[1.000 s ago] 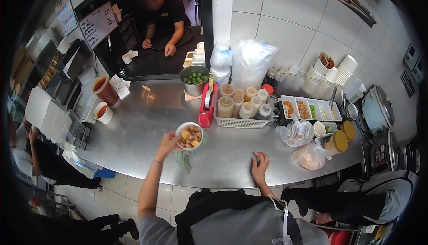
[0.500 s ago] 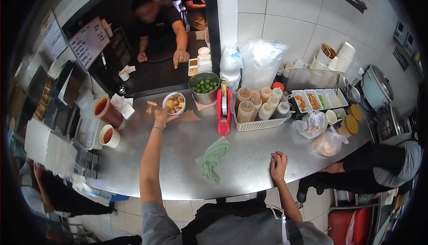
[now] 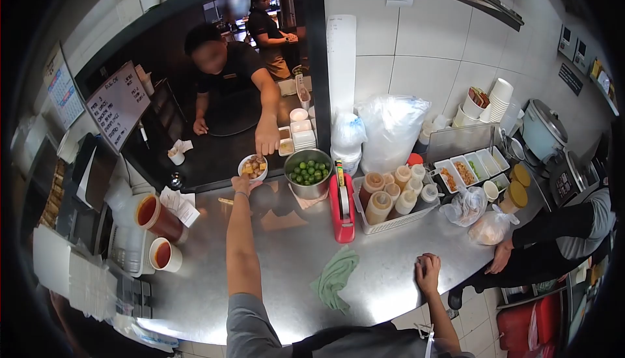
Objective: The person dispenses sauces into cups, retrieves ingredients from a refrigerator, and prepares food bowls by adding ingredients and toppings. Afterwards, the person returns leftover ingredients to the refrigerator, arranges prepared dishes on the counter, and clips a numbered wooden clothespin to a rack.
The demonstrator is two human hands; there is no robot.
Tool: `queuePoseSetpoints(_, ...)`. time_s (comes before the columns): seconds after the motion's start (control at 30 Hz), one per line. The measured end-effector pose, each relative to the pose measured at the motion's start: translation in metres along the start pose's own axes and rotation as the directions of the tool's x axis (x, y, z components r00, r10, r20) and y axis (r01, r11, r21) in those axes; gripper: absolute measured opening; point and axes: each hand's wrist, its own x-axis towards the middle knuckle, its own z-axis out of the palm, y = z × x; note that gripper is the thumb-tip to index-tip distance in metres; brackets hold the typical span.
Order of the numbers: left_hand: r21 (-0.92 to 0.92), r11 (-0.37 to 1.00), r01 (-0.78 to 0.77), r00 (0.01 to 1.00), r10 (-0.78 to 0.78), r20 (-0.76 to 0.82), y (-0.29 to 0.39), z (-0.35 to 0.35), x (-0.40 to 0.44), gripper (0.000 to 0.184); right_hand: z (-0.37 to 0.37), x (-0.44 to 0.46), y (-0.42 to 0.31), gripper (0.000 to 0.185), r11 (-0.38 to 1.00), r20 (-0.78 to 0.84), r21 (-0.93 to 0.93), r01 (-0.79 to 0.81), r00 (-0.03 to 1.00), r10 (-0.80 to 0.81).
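My left hand (image 3: 243, 185) is stretched out to the window ledge, its fingers closed on the near rim of a white bowl (image 3: 252, 168) of brown and yellow food. A co-worker's hand (image 3: 267, 138) reaches down from beyond the window and meets the bowl's far side. My right hand (image 3: 427, 272) rests at the counter's front edge, fingers loosely curled, holding nothing. Between my arms lies a crumpled green cloth (image 3: 336, 278). Right of the bowl stands a metal pot (image 3: 308, 188) of green limes, beside a red tape dispenser (image 3: 341, 210).
A basket (image 3: 397, 218) of sauce bottles stands right of the dispenser, with condiment trays (image 3: 472, 168) and plastic bags (image 3: 465, 206) beyond it. Cups of red sauce (image 3: 165, 254) stand at left. Another person (image 3: 553, 228) is at the right end of the metal counter.
My left hand has carried the bowl forward from above the counter to the window. The co-worker's hand has come to the bowl. My right hand still rests at the counter edge.
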Motion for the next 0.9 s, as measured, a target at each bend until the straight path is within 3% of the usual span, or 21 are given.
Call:
queuePoseSetpoints(0.23,0.029,0.999,0.032,0.998,-0.034,0.049,-0.006,0.012,0.037,0.036,0.001,0.004,0.0,0.02,0.999,-0.018,0.007,-0.038,0.999,0.038)
queuePoseSetpoints(0.33,-0.007,0.998,-0.065,0.998,0.066,0.019,-0.018,0.016,0.043,0.034,0.001,0.005,-0.002,0.019,0.999,-0.028,0.001,-0.037,0.999,0.037)
queuePoseSetpoints(0.5,-0.068,0.997,-0.027,0.994,0.033,0.102,-0.018,0.015,0.038,0.033,0.0,0.008,-0.002,0.019,0.999,-0.035,-0.003,-0.033,0.999,0.033)
queuePoseSetpoints(0.57,-0.172,0.983,0.068,0.975,-0.029,0.221,-0.017,0.011,0.04,0.031,0.0,0.008,-0.002,0.018,0.999,-0.034,0.002,-0.047,0.998,0.047)
queuePoseSetpoints(0.67,-0.17,0.976,0.133,0.942,-0.072,0.328,-0.021,0.008,0.061,0.035,0.0,0.007,-0.001,0.018,0.998,-0.041,0.004,-0.055,0.998,0.055)
queuePoseSetpoints(0.77,-0.229,0.969,0.093,0.935,-0.006,0.355,-0.026,0.012,0.061,0.044,0.0,0.007,0.001,0.017,0.998,-0.041,0.002,-0.065,0.997,0.065)
queuePoseSetpoints(0.9,-0.219,0.97,0.101,0.953,-0.031,0.303,-0.034,0.013,0.072,0.046,-0.001,0.004,0.001,0.017,0.996,-0.031,-0.005,-0.085,0.996,0.085)
